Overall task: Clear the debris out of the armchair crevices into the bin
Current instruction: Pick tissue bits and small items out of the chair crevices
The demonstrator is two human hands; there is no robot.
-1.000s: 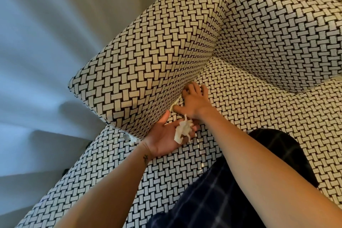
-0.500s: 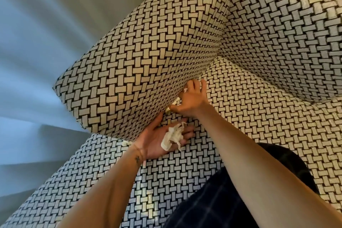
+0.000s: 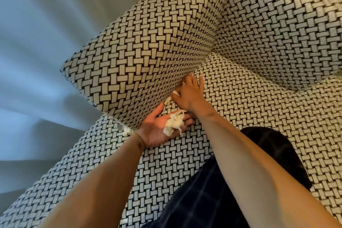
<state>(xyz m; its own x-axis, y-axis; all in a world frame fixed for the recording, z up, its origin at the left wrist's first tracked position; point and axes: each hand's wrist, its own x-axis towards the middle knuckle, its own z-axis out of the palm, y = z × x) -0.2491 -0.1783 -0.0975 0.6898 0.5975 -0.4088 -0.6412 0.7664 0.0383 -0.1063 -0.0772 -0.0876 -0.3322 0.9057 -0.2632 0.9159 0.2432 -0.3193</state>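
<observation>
Debris (image 3: 174, 123): crumpled white paper wad lying on the upturned left hand, near the middle of the view.
Left hand (image 3: 157, 127): palm up on the seat cushion (image 3: 249, 116), at the foot of the armrest (image 3: 148, 57). The fingers are nearly straight and apart, not curled over the wad. The thumb points to 12 o'clock against the armrest fabric.
Right hand (image 3: 190, 96): back to the camera, at 1 o'clock of the wad. Its fingers (image 3: 200, 81) are straight, with the tips pushed into the crevice (image 3: 196, 74) between armrest and seat.
Right-hand grip: the thumb tip meets a small white scrap (image 3: 175, 93). Pinched or merely touched, I cannot tell.
Loose scrap (image 3: 167, 100): a second pale bit on the crevice line, at 11 o'clock of the wad, between the two hands and held by neither.
Front bit (image 3: 127, 130): white fluff at the armrest's front lower corner, at 9 o'clock of the left wrist, untouched.
Armchair (image 3: 55, 181): black-and-cream basket weave, with the backrest (image 3: 277, 24) at 2 o'clock. I can make out no debris in the seam under the backrest.
Bin: not in view.
Done (judged): some debris is out of the crevice and gathered in the palm.
Left (judged): draw out the two scraps by the right hand, collect the front bit, check the remaining crevices, and carry the lot to the bin.
Stage (judged): early to middle, since what lies in the palm has not reached the bin.
</observation>
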